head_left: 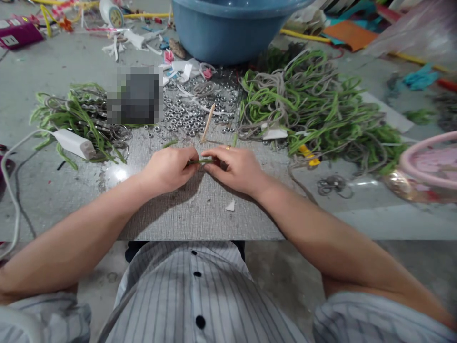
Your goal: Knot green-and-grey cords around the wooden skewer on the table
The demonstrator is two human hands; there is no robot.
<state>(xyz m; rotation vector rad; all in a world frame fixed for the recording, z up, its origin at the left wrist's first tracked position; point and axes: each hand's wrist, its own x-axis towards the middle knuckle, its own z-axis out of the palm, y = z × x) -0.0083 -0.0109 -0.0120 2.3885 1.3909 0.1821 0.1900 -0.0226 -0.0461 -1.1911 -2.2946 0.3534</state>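
Observation:
My left hand (170, 167) and my right hand (236, 166) meet over a grey textured board (200, 214), fingers closed. Between them they pinch a short green cord (200, 162), held level just above the board. The right hand wears a gold ring. Just beyond the hands lies a heap of small metal rings (193, 116) with a thin wooden stick (207, 123) on it. A large tangle of green and grey cords (314, 107) lies to the right. A smaller bundle of cords with metal clips (84, 116) lies to the left.
A blue plastic basin (232, 26) stands behind the rings. A white charger with its cable (73, 143) lies at the left. A pink basket rim (428, 157) shows at the right edge. Paper scraps and coloured bits litter the floor at the back.

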